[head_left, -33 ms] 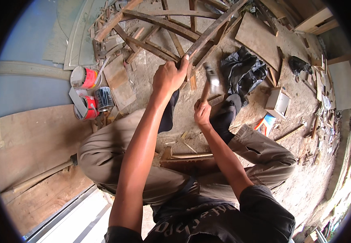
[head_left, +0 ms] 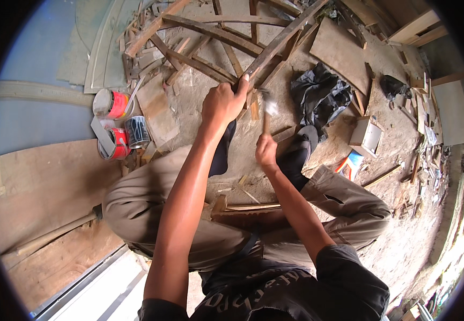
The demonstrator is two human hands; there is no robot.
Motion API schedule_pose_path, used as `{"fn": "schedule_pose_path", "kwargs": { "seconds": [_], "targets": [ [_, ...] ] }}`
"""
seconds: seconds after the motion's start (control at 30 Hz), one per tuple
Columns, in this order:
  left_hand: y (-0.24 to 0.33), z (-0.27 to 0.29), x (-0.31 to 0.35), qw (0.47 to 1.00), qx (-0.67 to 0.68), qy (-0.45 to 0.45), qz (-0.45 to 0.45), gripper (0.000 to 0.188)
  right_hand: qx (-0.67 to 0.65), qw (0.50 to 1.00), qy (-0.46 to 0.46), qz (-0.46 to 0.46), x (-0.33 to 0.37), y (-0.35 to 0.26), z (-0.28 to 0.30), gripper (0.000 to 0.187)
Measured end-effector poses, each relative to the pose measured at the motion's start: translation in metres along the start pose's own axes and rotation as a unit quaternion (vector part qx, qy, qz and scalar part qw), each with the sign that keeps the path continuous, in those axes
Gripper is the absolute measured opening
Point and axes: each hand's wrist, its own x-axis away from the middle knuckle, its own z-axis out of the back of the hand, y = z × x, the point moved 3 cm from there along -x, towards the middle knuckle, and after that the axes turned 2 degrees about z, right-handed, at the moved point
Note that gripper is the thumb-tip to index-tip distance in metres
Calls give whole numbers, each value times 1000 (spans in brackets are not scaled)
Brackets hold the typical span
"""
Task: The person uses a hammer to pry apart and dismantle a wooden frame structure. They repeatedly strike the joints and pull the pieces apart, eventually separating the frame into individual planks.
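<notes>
My left hand point(head_left: 222, 104) is closed around the near end of a wooden frame point(head_left: 285, 36) made of joined strips, its thumb lying along the top strip. In my right hand point(head_left: 265, 150) is a hammer point(head_left: 266, 122), gripped by its wooden handle. The metal head, smeared by motion, is close to the right of the frame's near corner. Whether it touches the wood I cannot tell. Any nail at that corner is too small or hidden to make out.
Paint cans point(head_left: 115, 142) stand at the left beside a board point(head_left: 157, 109). A crumpled black plastic bag point(head_left: 320, 93) and a small white box point(head_left: 368, 136) lie to the right. Wood scraps litter the floor beyond. My feet flank the hammer and frame corner.
The hammer head has swung left, closer to the frame's near corner. My right hand has shifted only slightly, and my left hand and the frame stay in place.
</notes>
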Motion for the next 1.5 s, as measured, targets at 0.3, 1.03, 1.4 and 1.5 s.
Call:
{"fn": "schedule_pose_path", "kwargs": {
  "seconds": [0.3, 1.03, 1.4, 1.5],
  "targets": [
    [-4, 2, 0, 999, 19, -32, 23, 80, 53, 984, -71, -154, 3, -7, 16, 52],
    [-10, -3, -7, 1000, -4, 21, -5, 76, 73, 981, -44, -175, 7, -5, 22, 54],
    [-5, -2, -5, 999, 40, -4, 4, 82, 100, 990, -38, -93, -23, 0, 7, 55],
    [-15, -3, -5, 999, -14, 31, -9, 77, -44, 997, 10, -57, -31, -43, 6, 55]
  ]
}}
